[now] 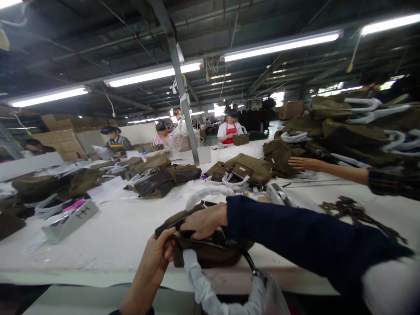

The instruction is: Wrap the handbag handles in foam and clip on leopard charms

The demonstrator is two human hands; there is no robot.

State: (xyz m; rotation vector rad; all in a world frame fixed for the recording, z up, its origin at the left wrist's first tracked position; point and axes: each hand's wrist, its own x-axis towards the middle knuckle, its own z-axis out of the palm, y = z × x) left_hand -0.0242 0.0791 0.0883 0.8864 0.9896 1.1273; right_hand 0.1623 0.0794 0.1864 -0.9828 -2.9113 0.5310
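An olive-brown handbag [213, 256] lies at the near edge of the white table, its zipped top open. White wrapping covers its handles, one of which hangs over the table edge. My left hand [157, 256] pinches the bag's left end by the opening, thumb on top. Reaching in from the right, my right hand [203, 221] has its fingers inside the opening; the fingertips are hidden, so what they hold, if anything, cannot be seen.
Olive bags [251, 168] are spread along the white table [124, 232], with a tall pile [354, 131] at right. Another person's hand [305, 164] touches that pile. Dark straps [348, 208] lie at right, a white box [70, 221] at left. Several people sit beyond.
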